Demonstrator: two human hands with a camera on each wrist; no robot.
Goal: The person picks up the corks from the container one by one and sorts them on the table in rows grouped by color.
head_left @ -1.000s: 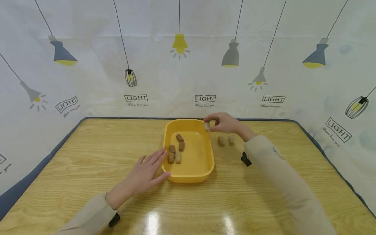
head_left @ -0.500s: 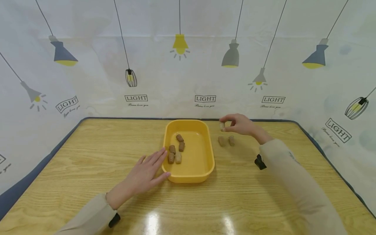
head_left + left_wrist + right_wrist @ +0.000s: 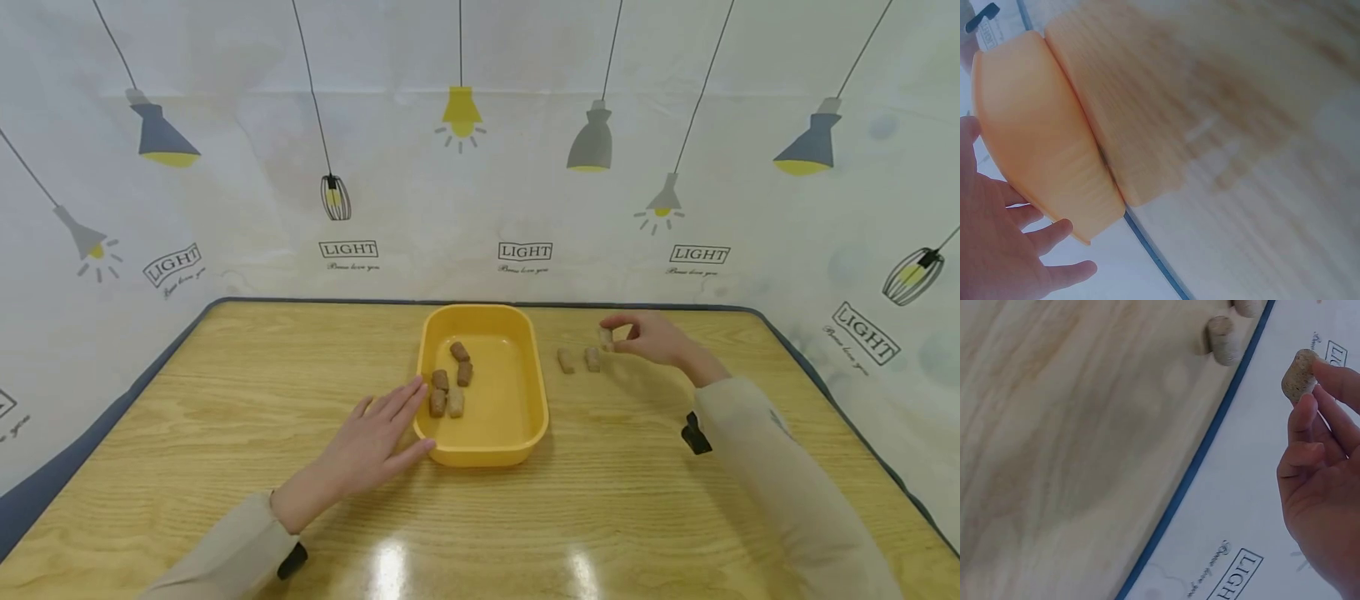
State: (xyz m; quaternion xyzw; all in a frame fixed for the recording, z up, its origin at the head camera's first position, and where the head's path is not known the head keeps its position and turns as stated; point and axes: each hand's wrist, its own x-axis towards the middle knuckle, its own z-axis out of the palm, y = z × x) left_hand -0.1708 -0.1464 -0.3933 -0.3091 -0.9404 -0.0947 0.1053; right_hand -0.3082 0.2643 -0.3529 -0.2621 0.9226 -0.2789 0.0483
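My right hand (image 3: 656, 340) pinches a small speckled tan cork (image 3: 1300, 376) between thumb and fingertips, above the table to the right of the tray. Just left of that hand, two more corks stand side by side on the table: a light brown cork (image 3: 566, 361) and a paler cork (image 3: 592, 359). With its fingers extended, my left hand (image 3: 360, 450) touches the left rim of a yellow plastic tray (image 3: 498, 457). Inside the tray's left half lie several brown corks (image 3: 465, 373) and one beige cork (image 3: 456, 403).
The wooden table (image 3: 247, 367) has a dark blue back edge. Behind it and at both sides hangs a white backdrop (image 3: 405, 167) printed with lamps. A black strap end (image 3: 696, 434) hangs from the right sleeve.
My right hand has carried the pinched cork rightward, from the tray's back right rim past the two standing corks, and slightly lower in view. The left hand and tray have stayed put.
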